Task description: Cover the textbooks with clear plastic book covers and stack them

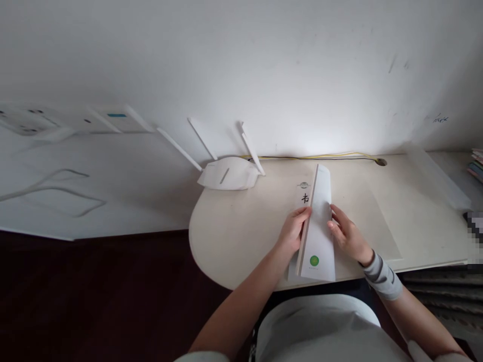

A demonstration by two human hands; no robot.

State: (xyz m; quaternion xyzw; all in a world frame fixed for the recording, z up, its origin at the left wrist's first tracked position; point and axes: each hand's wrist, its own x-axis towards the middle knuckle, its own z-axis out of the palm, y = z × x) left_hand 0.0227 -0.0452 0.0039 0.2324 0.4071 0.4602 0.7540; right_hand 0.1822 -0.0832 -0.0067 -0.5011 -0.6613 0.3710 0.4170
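A white book with a green round emblem near its lower end stands tilted over the desk, its long side running away from me. My left hand is closed on its left edge, thumb on top and the other fingers mostly hidden. At the opposite edge, my right hand has its thumb over the cover and its fingertips against the side. To the left of the book, a pale part with black lettering shows. A thin clear sheet lies flat on the desk to the right.
A white router with raised antennas stands at the back left of the desk. Yellow and black cables run along the wall to a cable hole. A translucent strip and stacked books are at the right.
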